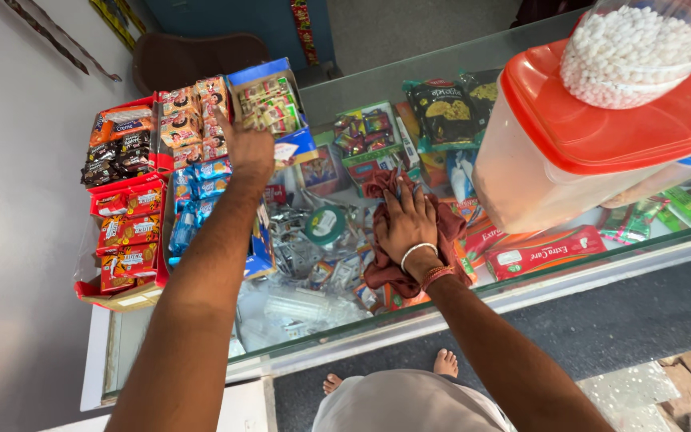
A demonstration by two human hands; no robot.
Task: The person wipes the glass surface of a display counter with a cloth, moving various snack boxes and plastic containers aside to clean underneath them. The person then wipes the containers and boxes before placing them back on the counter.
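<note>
Your right hand (406, 226) lies flat on a maroon cloth (409, 240), fingers spread and pressed down on it rather than closed around it. The cloth sits bunched on the glass counter top (377, 80), near the middle, its crumpled length running roughly from the far side toward you, with one end by your wrist near the counter's front edge (521, 292). It looks soft and creased, with no firm outline.

Your left hand (248, 148) reaches out to the far left and rests against an open blue carton of small sweets packets (269, 104); from behind, you cannot tell how far those fingers are curled or whether they grip anything. Just beside it stands a red display tray of biscuit packs (125, 232), stacked in rows, close to the counter's left edge and the pale wall (17, 200).

The glass is smooth and see-through, showing foil and paper packets on the shelf beneath. Bare glass lies between your two arms and toward the near left corner. To the right, room is tighter: a translucent plastic tub with a red lid (601, 120) stands just beside the cloth, and a clear jar of small white balls (633, 52) sits on top of it.
</note>
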